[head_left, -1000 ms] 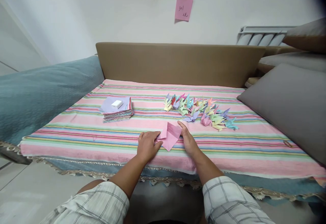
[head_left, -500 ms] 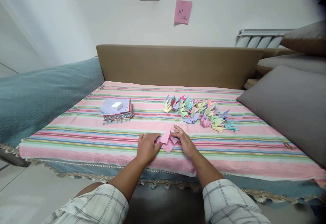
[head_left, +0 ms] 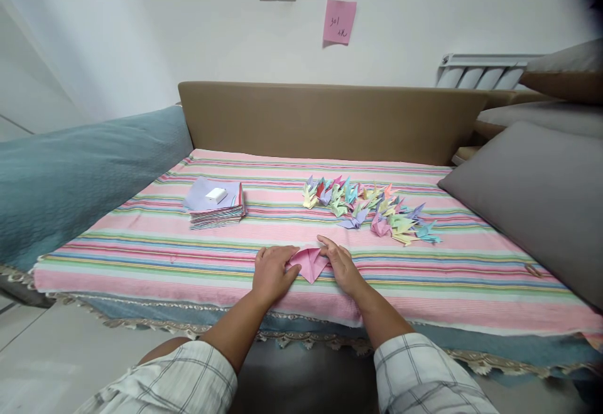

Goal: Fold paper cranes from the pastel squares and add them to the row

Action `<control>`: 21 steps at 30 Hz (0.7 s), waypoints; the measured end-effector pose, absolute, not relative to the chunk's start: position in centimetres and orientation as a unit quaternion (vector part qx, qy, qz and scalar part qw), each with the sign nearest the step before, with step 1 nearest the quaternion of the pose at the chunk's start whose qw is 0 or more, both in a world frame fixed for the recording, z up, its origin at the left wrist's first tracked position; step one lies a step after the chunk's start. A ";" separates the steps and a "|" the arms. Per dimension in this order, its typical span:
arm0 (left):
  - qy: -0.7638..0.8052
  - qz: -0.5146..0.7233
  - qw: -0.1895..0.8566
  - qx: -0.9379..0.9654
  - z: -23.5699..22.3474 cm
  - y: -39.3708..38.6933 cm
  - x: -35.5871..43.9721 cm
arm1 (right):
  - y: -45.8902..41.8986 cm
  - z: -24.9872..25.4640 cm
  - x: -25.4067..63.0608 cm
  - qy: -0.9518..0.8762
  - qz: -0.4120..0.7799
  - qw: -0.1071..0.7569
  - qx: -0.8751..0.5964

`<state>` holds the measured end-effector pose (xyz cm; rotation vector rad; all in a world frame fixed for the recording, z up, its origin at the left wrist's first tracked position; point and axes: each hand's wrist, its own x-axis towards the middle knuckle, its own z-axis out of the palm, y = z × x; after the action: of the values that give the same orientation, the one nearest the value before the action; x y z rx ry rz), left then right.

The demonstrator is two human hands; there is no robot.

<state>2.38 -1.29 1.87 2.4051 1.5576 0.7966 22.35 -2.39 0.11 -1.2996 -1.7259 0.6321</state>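
Seen with the far wall at twelve o'clock, the folded pink paper (head_left: 311, 267) lies on the striped cloth (head_left: 155, 269), near the sofa's front edge and between the two hands. A crease runs down its middle, and one point faces six o'clock. At its nine o'clock side, the left hand (head_left: 276, 274) grasps the corner, thumb below and fingers above. At its three o'clock side, the right hand (head_left: 342, 267) touches the upper edge with its fingertips; whether they pinch the sheet or only press it, I cannot tell.

Measured from that paper, a stack of coloured paper (head_left: 217, 217) sits at ten o'clock, a small white block (head_left: 216, 195) on top. A cluster of multicoloured paper cranes (head_left: 372, 200) spreads from twelve to two o'clock. A large grey cushion (head_left: 537, 194) leans at between two and three, with a small brown object (head_left: 532, 269), too small to identify, at three. Beyond the brown backrest (head_left: 325, 122), a pink note (head_left: 339, 22) hangs on the wall at twelve.
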 end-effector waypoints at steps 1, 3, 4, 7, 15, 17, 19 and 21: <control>0.520 0.267 0.080 0.807 1.8 -1.3 2.3 | -2.4 0.1 22.3 -0.691 0.252 0.430 -0.523; 0.515 0.266 0.072 0.812 1.6 -1.3 2.3 | -2.4 0.2 22.3 -0.690 0.249 0.428 -0.528; 0.512 0.264 0.068 0.815 1.6 -1.3 2.3 | -2.4 0.2 22.3 -0.692 0.246 0.427 -0.528; 0.501 0.256 0.053 0.825 1.5 -1.4 2.2 | -2.4 0.3 22.2 -0.703 0.230 0.424 -0.523; 0.417 0.213 0.024 0.883 1.5 -2.0 2.0 | -2.4 0.1 22.1 -0.706 0.195 0.434 -0.525; 0.399 0.203 0.021 0.894 1.5 -2.1 1.9 | -2.2 0.0 22.1 -0.712 0.187 0.433 -0.520; 0.392 0.197 0.019 0.898 1.5 -2.2 1.9 | -2.1 0.0 22.1 -0.721 0.175 0.423 -0.521; 0.390 0.191 0.019 0.901 1.5 -2.2 1.9 | -1.9 -0.1 22.1 -0.725 0.159 0.405 -0.533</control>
<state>1.93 -2.21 1.55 2.7949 1.2099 0.5939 22.10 -1.95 -0.09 -1.3455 -1.8307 0.4025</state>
